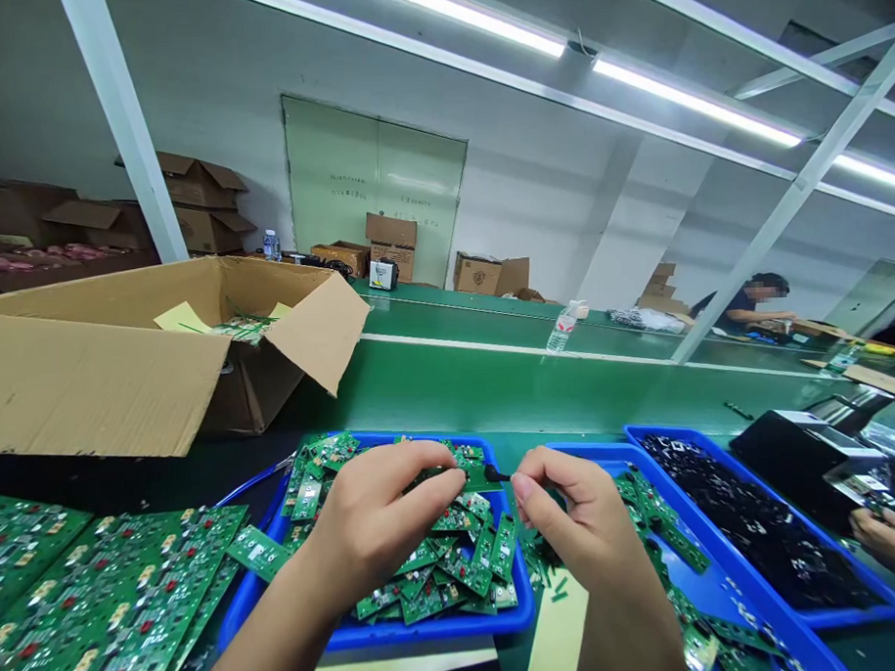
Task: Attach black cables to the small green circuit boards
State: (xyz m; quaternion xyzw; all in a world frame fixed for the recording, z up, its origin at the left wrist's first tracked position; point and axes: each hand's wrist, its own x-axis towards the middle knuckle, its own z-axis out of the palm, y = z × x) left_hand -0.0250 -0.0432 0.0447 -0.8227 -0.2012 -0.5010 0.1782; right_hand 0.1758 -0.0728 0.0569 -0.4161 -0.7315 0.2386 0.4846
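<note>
Over a blue tray (494, 623) heaped with small green circuit boards, my left hand (384, 499) pinches one small circuit board (479, 479) between thumb and fingers. Facing it, my right hand (571, 512) is closed, thumb against forefinger, on the thin end of a small black part (496, 475). The black part's wider end touches or overlaps the board's right end; whether it is fixed there I cannot tell. Small green scraps (559, 588) lie beneath my right hand, by a yellow paper strip (550, 635).
Stacked circuit board panels (126, 591) lie at left, below an open cardboard box (89, 377). On the right are a second blue tray (712, 561) with boards and a third tray (854, 615) of black parts. Another person's hand (887, 540) is at the right edge.
</note>
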